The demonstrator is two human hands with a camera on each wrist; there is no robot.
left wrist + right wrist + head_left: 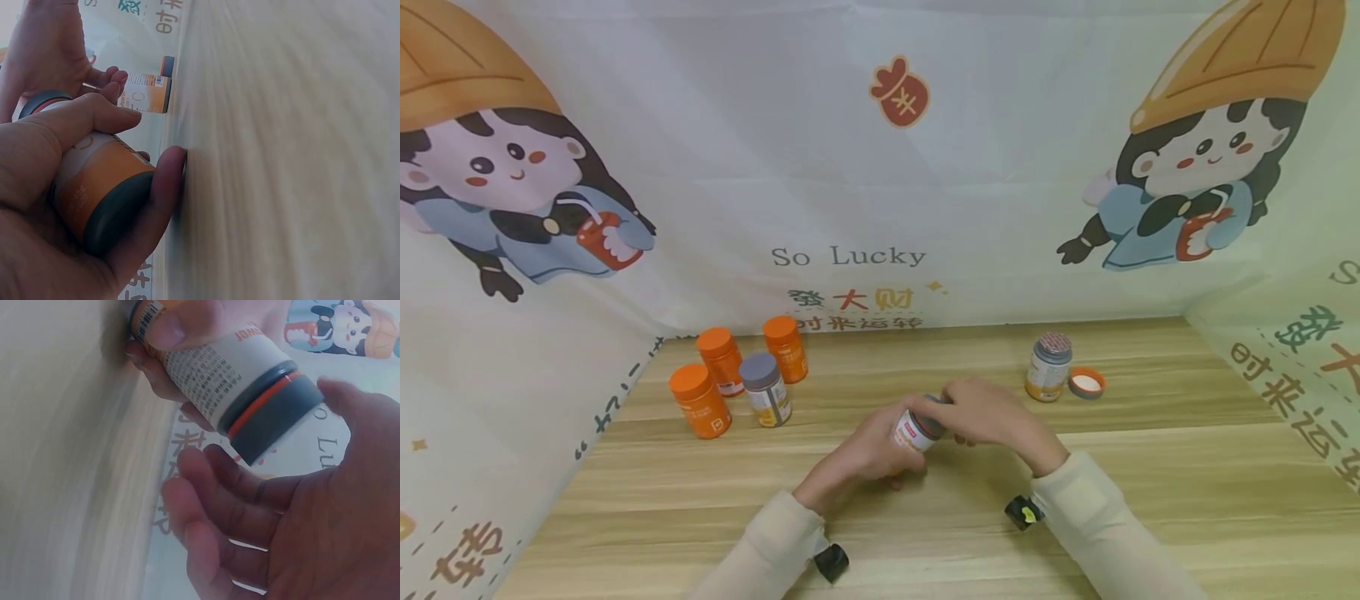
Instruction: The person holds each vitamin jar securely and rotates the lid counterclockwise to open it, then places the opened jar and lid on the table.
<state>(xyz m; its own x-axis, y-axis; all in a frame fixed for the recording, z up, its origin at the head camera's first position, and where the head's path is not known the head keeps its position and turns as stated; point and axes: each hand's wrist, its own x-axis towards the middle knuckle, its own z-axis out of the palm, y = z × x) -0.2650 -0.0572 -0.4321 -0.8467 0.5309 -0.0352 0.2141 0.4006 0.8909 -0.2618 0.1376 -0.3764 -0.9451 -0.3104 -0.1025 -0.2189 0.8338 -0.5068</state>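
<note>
My left hand (878, 442) grips a white-and-orange supplement bottle (103, 178) with a grey base around its body. The bottle tilts, its grey cap (278, 417) pointing toward my right hand (988, 414). An orange ring shows between cap and neck in the right wrist view. The right hand is at the cap, thumb tip right by its edge, the other fingers loosely bent and spread below it. A similar bottle (1048, 368) with a foil-sealed mouth stands to the right, beside a loose cap (1086, 382) lying with its white inside up.
Three orange bottles (700, 402) and a grey-capped bottle (765, 390) stand grouped on the left of the wooden table (880, 542). A printed cloth (1000, 167) hangs behind the table and along both sides.
</note>
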